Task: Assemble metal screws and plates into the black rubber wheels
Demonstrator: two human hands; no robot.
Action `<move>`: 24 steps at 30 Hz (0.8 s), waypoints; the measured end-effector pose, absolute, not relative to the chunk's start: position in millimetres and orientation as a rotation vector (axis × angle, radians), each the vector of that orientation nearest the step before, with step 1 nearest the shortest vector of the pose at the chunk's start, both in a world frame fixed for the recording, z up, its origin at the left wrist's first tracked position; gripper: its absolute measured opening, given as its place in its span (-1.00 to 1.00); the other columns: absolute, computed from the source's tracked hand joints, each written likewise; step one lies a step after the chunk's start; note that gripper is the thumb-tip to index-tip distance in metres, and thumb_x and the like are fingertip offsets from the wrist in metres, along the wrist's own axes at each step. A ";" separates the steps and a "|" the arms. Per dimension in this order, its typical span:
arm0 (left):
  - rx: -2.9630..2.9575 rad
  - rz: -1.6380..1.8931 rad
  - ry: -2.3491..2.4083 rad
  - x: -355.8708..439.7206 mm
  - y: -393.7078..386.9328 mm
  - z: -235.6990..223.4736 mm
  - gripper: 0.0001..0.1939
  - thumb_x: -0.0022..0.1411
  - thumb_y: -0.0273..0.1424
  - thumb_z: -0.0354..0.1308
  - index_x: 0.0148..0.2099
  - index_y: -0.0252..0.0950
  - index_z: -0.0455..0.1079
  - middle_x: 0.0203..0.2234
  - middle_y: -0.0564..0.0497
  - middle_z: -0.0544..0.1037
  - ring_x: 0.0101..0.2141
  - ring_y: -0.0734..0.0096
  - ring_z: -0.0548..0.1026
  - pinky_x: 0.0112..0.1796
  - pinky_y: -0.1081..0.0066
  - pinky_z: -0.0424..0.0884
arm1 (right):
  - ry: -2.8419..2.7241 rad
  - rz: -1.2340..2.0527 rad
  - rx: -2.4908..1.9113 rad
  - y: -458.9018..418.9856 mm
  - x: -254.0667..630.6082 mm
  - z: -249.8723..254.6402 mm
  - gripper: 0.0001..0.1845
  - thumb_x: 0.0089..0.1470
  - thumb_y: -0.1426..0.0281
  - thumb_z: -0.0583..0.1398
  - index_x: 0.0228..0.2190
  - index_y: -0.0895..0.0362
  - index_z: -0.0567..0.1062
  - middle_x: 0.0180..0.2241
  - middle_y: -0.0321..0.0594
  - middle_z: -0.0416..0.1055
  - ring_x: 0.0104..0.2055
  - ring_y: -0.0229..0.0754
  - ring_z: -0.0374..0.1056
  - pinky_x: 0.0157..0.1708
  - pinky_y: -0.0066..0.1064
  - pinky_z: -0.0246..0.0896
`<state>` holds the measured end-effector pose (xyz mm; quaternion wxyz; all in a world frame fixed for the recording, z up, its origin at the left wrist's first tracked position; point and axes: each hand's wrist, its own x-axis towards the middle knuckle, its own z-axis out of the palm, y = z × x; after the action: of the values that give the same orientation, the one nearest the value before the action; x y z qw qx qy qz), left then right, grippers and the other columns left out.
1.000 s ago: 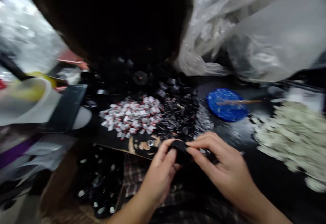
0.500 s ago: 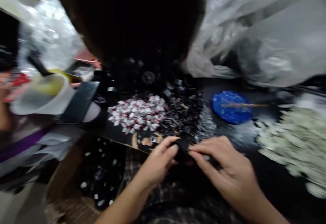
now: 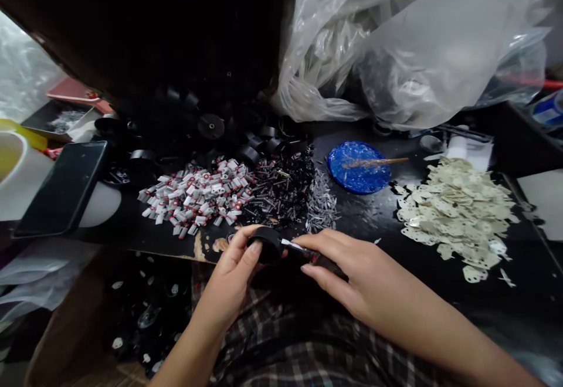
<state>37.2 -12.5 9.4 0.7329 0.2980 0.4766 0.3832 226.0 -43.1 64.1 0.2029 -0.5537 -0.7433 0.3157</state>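
My left hand pinches a small round black part at the table's near edge, over my plaid lap. My right hand grips a thin tool with a dark handle; its light tip meets the black part. Just beyond my hands lie a heap of small white pieces with red marks, a heap of black screws and springs and a small pile of silver pins.
A blue round lid with a stick across it, a pile of cream flat metal pieces, black round parts at the back, clear plastic bags, a dark phone on a white container, and a box of black parts below the table.
The view has swung and sharpened. My hands stay together on the black part; the right hand's tool tip now shows at the part.
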 end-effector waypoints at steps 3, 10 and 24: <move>0.793 0.797 1.055 33.2 -9.8 7.5 -0.76 0.16 -0.24 0.19 -0.14 -0.21 0.45 -0.29 0.00 0.55 -0.26 0.28 0.50 -0.19 0.37 0.39 | -2.101 0.880 -1.561 -44.1 225.7 66.1 -0.72 0.17 0.41 0.14 -0.05 0.06 0.42 -0.14 -0.19 0.48 -0.14 -0.15 0.42 -0.12 -0.29 0.33; 1.289 0.928 1.086 26.5 -19.5 16.8 -0.85 0.10 -0.30 0.23 -0.25 -0.14 0.57 -0.34 -0.07 0.61 -0.17 0.12 0.48 -0.01 0.27 0.27 | -1.590 1.749 -1.368 -49.7 236.8 66.1 -0.78 0.24 0.30 0.04 -0.24 0.07 0.46 -0.39 -0.34 0.51 -0.51 -0.34 0.35 -0.48 -0.51 0.23; 0.603 0.914 1.062 54.0 -28.1 1.5 -0.74 0.23 -0.30 0.13 -0.01 -0.14 0.34 -0.13 0.06 0.49 -0.12 0.37 0.46 -0.08 0.35 0.43 | -2.300 0.313 -2.059 -20.3 221.5 26.3 -0.87 0.14 0.46 0.10 -0.42 0.16 0.42 -0.42 -0.18 0.47 -0.40 -0.12 0.34 -0.30 -0.25 0.00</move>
<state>54.0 -28.1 1.5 0.7230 0.2733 0.4810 0.4138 221.5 -20.3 26.3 0.0194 -0.6633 -0.7413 0.1008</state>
